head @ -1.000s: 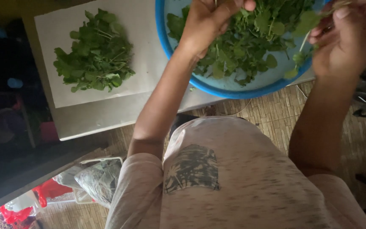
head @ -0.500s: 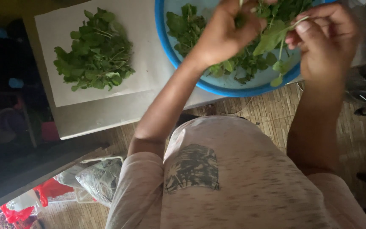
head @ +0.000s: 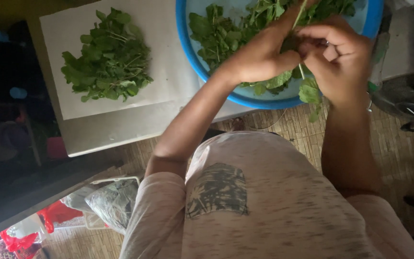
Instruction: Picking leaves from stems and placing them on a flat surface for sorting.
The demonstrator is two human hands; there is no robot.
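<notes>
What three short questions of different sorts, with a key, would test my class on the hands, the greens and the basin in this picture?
1. True or false: the left hand and right hand meet on one leafy sprig.
2. The sprig is held over: A) the blue basin B) the white sheet C) the woven mat.
3. Fill in: the pile of greens lies on the white ____.

Key: 1 true; 2 A; 3 sheet.

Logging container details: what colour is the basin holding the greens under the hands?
Blue basin, paler inside; clearest in the head view.
</notes>
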